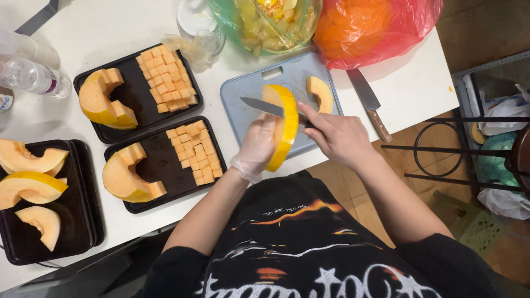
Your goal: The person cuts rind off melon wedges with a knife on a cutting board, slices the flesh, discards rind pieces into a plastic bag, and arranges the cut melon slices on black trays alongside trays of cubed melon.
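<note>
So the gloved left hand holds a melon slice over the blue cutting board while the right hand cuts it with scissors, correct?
Not quite: the right hand holds a knife, not scissors. The head view shows its blade laid against the yellow-rinded melon slice, which the gloved left hand holds over the blue cutting board. The rest stands.

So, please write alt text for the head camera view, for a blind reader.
A gloved left hand holds a yellow-skinned melon wedge over a blue cutting board while the bare right hand cuts it with a knife. Black trays hold melon cubes.
</note>
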Motion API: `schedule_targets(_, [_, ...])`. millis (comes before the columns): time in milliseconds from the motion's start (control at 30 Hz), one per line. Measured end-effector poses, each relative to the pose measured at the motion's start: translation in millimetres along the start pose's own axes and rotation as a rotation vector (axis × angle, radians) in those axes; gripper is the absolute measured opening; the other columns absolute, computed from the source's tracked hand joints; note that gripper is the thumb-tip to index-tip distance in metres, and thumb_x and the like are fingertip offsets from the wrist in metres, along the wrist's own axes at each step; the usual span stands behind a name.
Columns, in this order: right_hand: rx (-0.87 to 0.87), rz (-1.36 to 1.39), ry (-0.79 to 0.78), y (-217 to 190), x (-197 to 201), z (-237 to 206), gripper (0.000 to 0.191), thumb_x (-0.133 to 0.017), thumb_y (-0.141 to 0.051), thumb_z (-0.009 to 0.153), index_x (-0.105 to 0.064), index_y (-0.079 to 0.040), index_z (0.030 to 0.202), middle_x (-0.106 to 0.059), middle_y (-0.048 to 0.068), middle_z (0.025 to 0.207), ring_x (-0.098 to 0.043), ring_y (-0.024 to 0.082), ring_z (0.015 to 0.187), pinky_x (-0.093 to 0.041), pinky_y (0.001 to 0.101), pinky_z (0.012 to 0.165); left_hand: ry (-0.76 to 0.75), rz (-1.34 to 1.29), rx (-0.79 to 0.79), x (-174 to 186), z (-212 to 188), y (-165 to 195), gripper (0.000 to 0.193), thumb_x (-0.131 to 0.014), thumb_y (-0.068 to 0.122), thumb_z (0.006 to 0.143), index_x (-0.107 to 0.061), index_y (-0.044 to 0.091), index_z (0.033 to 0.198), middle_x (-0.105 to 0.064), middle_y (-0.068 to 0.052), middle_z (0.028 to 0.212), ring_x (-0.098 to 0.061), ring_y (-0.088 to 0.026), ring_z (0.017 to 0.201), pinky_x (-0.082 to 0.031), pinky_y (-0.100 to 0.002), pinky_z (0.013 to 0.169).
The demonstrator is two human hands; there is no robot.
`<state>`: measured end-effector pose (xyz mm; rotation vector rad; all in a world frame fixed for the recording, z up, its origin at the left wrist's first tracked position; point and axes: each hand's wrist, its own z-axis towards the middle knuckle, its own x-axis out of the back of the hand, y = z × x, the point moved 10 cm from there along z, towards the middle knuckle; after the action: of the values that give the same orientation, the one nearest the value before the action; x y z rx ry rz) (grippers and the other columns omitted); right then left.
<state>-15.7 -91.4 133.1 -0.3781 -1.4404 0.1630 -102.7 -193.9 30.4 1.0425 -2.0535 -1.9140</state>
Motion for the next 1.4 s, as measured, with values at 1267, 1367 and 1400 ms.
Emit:
schedule_targets(1267, [0.004,0.044,-0.114,-7.5,1.5,-0.8,0.053,-0.06,-0.031,0.1,-0.051,-0.019,0.151,-0.07,0.007,0.088,-0.067,0.031,0.071,-0.052,0.0428,0.06,-0.034,0.39,-0.197,-0.4,2.1,13.2,0.045,-0.042,0.035,0.107,-0.063,-0.003,0.118,-0.072,-0.021,0.106,-0.069,-0.036,0.097,-0.052,-0.041,0.088])
schedule_targets(1367, [-0.022,0.056,-0.139,-5.6,-4.0,3.9,0.054,-0.059,-0.031,0.101,-0.05,-0.019,0.152,-0.07,0.008,0.086,-0.067,0.033,0.072,-0.051,0.0447,0.061,0.005,0.439,-0.17,7.2,0.2,12.4,0.048,-0.04,0.039,0.109,-0.064,-0.002,0.115,-0.072,-0.019,0.101,-0.069,-0.034,0.093,-0.052,-0.039,0.085])
schedule_targets(1400, [-0.02,0.067,-0.132,-6.6,-4.6,4.8,0.054,-0.058,-0.032,0.101,-0.049,-0.019,0.153,-0.069,0.008,0.085,-0.067,0.034,0.072,-0.052,0.0453,0.062,-0.002,0.421,-0.132,10.8,0.1,10.0,0.049,-0.039,0.04,0.109,-0.066,-0.001,0.113,-0.073,-0.018,0.098,-0.07,-0.032,0.09,-0.053,-0.038,0.083])
